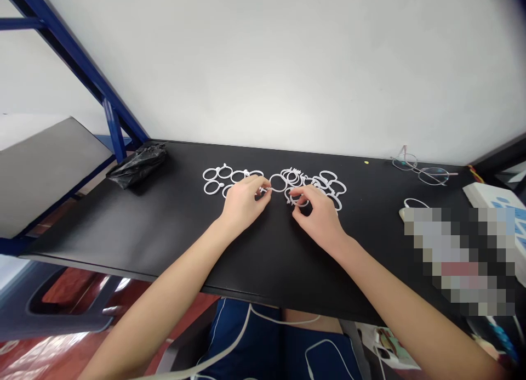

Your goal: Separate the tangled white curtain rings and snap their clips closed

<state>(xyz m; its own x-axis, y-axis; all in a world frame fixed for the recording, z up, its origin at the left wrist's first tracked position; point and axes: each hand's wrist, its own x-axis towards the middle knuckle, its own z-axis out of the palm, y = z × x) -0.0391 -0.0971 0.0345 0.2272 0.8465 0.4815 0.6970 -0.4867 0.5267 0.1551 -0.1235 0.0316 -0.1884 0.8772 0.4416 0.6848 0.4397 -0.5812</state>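
Note:
Many thin white plastic rings, each with a small knob or clip, lie on a black table (263, 254). My left hand (245, 198) is closed in a pinch at the near-left edge of one white ring (278, 183), between the two groups. Under and behind that hand spreads the left group of rings (212, 187). My right hand (319, 211) reaches into the right group of rings (337, 187), thumb and forefinger curved but apart. Its fingertips touch or hover over a ring (302, 205); which one, I cannot tell. My fingers partly cover several rings.
A crumpled black plastic bag (137, 165) lies at the table's left back. Eyeglasses (427, 173) rest at the right back, near a white box (495, 204) and a blurred-out item (456, 259). A white wall (279, 67) rises behind; white cables (230, 350) cross my lap.

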